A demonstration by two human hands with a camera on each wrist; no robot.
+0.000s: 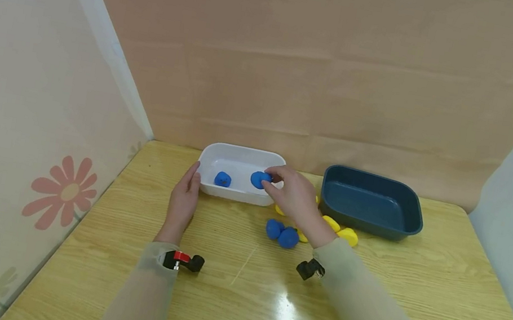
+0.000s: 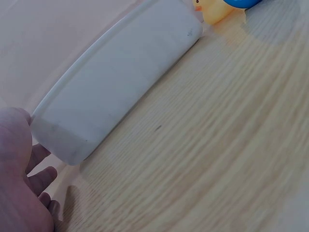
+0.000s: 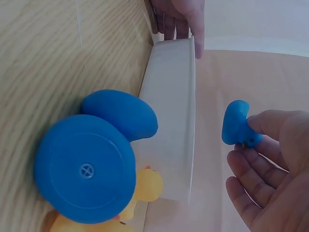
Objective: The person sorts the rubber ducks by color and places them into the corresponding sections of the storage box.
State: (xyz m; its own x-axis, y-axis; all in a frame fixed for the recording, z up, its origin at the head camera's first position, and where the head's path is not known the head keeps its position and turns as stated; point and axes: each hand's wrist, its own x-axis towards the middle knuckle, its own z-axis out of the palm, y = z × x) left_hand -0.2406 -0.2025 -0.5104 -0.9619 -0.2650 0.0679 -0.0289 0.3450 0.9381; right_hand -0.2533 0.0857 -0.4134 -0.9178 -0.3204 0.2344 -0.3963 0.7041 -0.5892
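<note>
A white tub stands at the back left, with a blue rubber duck inside it. My left hand rests against the tub's left end, thumb at the rim and fingers extended along the outside. Over the tub's right part, my right hand pinches another blue rubber duck between thumb and fingers. Two blue rubber ducks lie on the table below the right hand. Yellow rubber ducks lie beside them, partly hidden by the right hand and forearm.
A dark blue-green tub stands to the right of the white one, and no ducks show in it. The wooden table meets a cloth backdrop behind, with printed cloth sides to left and right.
</note>
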